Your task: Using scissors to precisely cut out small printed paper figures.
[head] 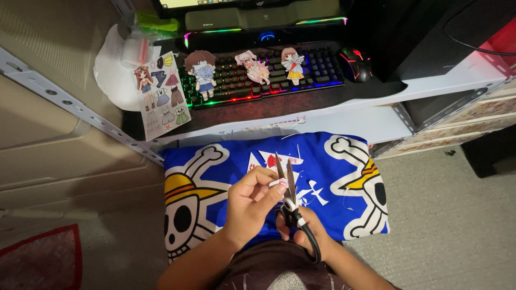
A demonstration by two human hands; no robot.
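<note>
A tiny paper scrap is pinched by the left hand, fed into scissors gripped by the right hand over the blue cushion, so trimmings get caught.

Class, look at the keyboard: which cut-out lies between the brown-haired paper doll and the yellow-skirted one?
In the head view, a pink paper doll lies between the brown-haired doll and the yellow-skirted doll, on the keyboard.

a low white desk runs across the top, carrying a dark mat, a keyboard lit in rainbow colours and a black mouse. a perforated metal rail slants down the left in front of beige panels. pale grey carpet covers the floor, with a red-edged mat at the lower left corner.
</note>
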